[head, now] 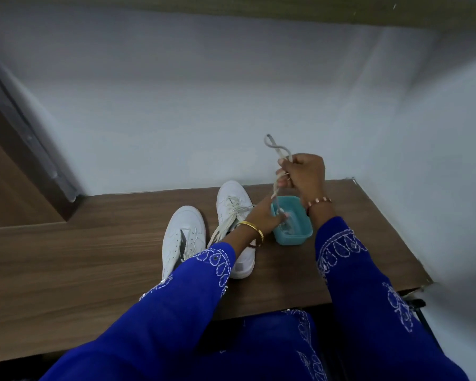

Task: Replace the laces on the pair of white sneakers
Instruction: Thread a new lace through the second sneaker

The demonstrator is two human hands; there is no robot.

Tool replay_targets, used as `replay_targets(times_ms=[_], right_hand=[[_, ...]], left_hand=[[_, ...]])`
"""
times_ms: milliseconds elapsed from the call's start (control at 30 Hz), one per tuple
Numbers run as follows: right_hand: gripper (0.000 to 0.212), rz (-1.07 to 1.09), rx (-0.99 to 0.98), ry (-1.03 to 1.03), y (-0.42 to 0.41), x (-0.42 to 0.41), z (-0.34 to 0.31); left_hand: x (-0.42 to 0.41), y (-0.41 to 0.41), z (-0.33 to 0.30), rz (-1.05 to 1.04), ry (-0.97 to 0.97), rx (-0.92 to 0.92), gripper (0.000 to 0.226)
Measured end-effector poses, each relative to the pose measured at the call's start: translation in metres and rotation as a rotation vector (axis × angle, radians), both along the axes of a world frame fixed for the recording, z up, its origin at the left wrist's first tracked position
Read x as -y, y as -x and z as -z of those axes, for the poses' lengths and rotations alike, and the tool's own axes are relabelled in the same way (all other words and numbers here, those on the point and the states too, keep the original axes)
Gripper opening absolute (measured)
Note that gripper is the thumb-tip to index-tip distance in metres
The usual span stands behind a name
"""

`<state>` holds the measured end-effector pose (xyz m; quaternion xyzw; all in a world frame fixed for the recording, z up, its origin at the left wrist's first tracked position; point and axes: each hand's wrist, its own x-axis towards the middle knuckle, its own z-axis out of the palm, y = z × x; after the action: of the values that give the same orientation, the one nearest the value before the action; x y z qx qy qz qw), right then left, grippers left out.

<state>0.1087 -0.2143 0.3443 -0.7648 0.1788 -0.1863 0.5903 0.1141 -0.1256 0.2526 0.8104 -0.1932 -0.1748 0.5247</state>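
Right grip (302,171) pinches the lace (276,149) above the tub (305,232); left grip (270,215), just below, holds its lower run; draw it out slowly, untwisted; sneakers (232,207) sit left on the counter (94,257).

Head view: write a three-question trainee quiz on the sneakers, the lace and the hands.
1. True or false: the right hand holds a lace raised above the teal tub.
2. Which sneaker is laced: A) the left sneaker, B) the right sneaker?
3. Where do the left hand fingers reach?

Key: 1 true; 2 B; 3 into the teal tub, at the lace's lower end.
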Motion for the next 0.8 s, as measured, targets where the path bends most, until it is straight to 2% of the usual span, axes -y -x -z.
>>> replay_targets(times_ms=[67,133,200,333,433,533,633,700,800], right_hand=[[0.011,-0.073,0.058,-0.160,0.007,-0.011,-0.022],[0.009,-0.128,0.111,-0.280,0.011,-0.019,-0.035],[0.011,-0.140,0.150,-0.285,0.012,-0.021,-0.041],[0.012,-0.068,0.169,-0.223,0.009,-0.020,-0.039],[0.013,-0.034,0.071,-0.203,0.007,-0.017,-0.024],[0.009,-0.116,-0.119,-0.177,0.010,-0.021,-0.001],[0.010,-0.370,-0.298,-0.178,0.016,-0.034,0.022],[0.020,-0.571,-0.378,-0.179,0.020,-0.048,0.036],[0.024,-0.699,-0.423,-0.066,0.026,-0.071,0.053]], left_hand=[[-0.007,0.000,-0.014,-0.021,0.037,0.055,0.032],[-0.015,0.002,-0.026,-0.025,0.079,0.075,0.027],[-0.024,0.004,-0.034,-0.044,0.160,-0.007,0.035],[-0.045,0.004,-0.055,-0.118,0.517,-0.283,0.036],[-0.067,-0.001,-0.079,-0.196,0.685,-0.292,0.035],[-0.093,-0.009,-0.097,-0.273,0.687,-0.231,0.036],[-0.112,-0.014,-0.108,-0.292,0.719,-0.223,0.036],[-0.121,-0.014,-0.113,-0.282,0.763,-0.256,0.036],[-0.128,-0.012,-0.117,-0.264,0.830,-0.322,0.037]])
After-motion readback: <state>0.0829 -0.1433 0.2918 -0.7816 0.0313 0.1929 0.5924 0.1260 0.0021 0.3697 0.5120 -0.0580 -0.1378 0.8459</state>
